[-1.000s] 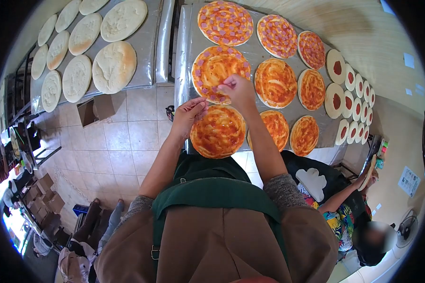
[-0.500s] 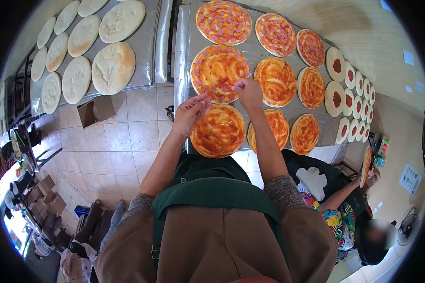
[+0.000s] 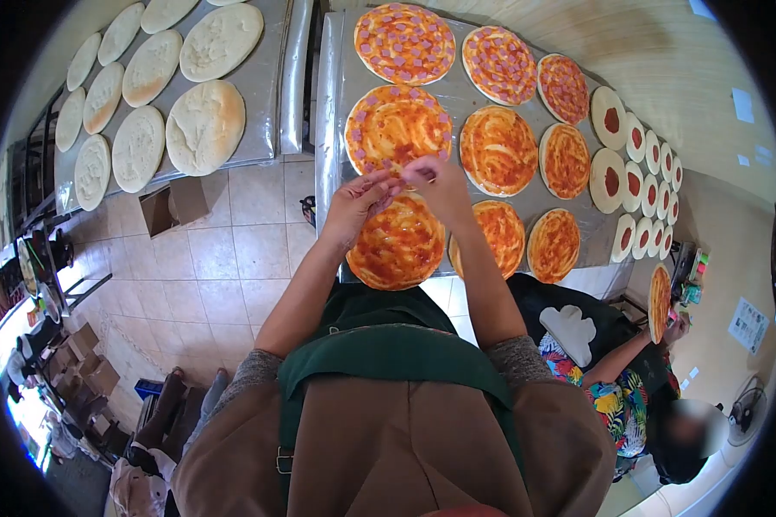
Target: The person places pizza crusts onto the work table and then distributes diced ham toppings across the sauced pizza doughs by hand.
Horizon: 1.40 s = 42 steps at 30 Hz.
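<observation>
Over the lower edge of a sauced pizza base [image 3: 398, 125] with pink cubes round its rim, my two hands are close together. My left hand [image 3: 359, 203] is closed, fingers bent round something I cannot make out. Its fingertips come near those of my right hand [image 3: 440, 185], which is blurred by motion, so its fingers are unclear. Below them lies another sauced base [image 3: 397, 244] without cubes. Beyond, a pizza [image 3: 404, 43] is covered with pink cubes. More sauced bases [image 3: 498, 151] lie to the right on the metal table [image 3: 336, 95].
Small rounds with red centres [image 3: 607, 183] line the table's far right. Plain baked bases [image 3: 205, 127] cover another table at the left. At the lower right, a person in a floral top [image 3: 616, 418] holds a sauced base [image 3: 660, 303]. An open cardboard box [image 3: 174, 205] is on the floor.
My right hand has moved from over the cubed pizza's edge down and left toward my left hand. The person at the right has turned and lowered the base they hold.
</observation>
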Each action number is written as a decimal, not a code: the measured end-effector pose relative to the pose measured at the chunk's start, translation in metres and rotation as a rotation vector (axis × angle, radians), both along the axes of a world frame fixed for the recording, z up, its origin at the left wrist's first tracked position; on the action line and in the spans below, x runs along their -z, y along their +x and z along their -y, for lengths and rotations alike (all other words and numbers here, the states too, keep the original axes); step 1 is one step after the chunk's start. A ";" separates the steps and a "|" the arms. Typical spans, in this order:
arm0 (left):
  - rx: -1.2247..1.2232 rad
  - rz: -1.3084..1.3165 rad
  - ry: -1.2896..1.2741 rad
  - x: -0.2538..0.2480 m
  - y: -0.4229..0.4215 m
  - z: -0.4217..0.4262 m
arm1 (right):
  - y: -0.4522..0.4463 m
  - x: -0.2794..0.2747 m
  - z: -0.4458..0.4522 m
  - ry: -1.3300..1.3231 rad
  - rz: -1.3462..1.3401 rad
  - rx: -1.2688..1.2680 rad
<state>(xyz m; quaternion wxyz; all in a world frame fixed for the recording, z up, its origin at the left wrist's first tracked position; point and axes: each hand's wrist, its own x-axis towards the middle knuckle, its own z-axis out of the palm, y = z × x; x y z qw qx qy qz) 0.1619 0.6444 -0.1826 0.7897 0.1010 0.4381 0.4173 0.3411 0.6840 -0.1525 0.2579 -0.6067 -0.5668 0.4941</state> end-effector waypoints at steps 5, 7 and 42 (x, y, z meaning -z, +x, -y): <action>0.043 -0.052 0.045 -0.006 0.001 -0.004 | 0.048 0.033 -0.035 0.101 0.171 0.022; -0.030 0.072 -0.011 -0.008 0.004 -0.008 | 0.052 0.042 -0.045 0.165 0.299 -0.058; -0.114 0.151 -0.107 -0.004 0.008 -0.012 | 0.061 0.048 -0.070 0.025 0.182 0.018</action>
